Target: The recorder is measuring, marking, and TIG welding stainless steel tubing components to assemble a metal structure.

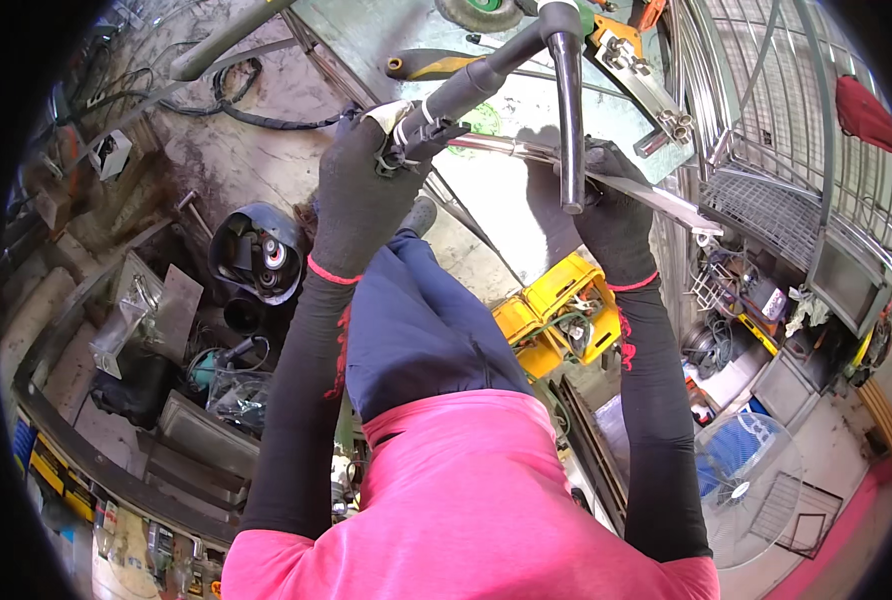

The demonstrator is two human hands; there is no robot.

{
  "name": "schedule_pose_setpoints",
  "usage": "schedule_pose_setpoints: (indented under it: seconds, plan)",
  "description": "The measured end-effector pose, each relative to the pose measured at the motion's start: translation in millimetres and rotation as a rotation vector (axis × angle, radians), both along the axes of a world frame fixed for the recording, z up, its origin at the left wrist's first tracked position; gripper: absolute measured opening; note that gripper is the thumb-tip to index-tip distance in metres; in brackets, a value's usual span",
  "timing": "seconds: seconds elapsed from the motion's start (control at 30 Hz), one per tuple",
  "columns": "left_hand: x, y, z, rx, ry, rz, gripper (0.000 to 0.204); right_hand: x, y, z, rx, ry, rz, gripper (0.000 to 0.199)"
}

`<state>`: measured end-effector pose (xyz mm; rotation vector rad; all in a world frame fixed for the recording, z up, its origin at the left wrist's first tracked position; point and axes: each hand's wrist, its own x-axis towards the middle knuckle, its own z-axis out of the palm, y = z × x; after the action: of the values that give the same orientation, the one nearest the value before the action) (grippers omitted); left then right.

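Note:
My left hand (371, 195), in a dark glove with a red cuff edge, is closed round the lower end of a dark grey tube (466, 85). A black clip-like part (423, 142) sits at its fingers. The tube runs up to a joint, from which a shiny metal bar (568, 110) hangs toward my right hand. My right hand (614, 215), gloved the same way, is closed on a thin metal strip (661, 197), its fingers partly hidden behind the strip and the bar. A slim metal rod (511, 148) spans the gap between the hands, over the pale worktop (366, 30).
A yellow-and-black handled tool (431, 65) and an orange clamp (621, 50) lie on the worktop. Wire racks (766, 200) stand at right. Below are a yellow organizer box (561, 310) and a fan (746, 480). At left, a dark bucket-like container (256, 250) holds grinding discs.

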<state>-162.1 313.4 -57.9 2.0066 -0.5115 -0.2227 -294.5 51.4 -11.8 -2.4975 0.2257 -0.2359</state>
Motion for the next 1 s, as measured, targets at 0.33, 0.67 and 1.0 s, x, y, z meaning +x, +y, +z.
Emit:
schedule_pose_setpoints:
  seconds: [0.33,0.67,1.0]
  plan:
    - [-3.0,-1.1,-2.5,-0.059,0.014,0.009,0.045,1.0,4.5,-1.0,-0.105,0.052,-0.057,0.017]
    - [-4.1,0.1,-10.2,-0.038,-0.013,0.021,0.046,2.0,2.6,-8.0,-0.180,-0.054,-0.007,0.020]
    - [-4.2,1.4,-11.3,-0.025,-0.017,0.008,0.046,-1.6,5.2,-11.8,-0.029,-0.028,-0.085,0.017]
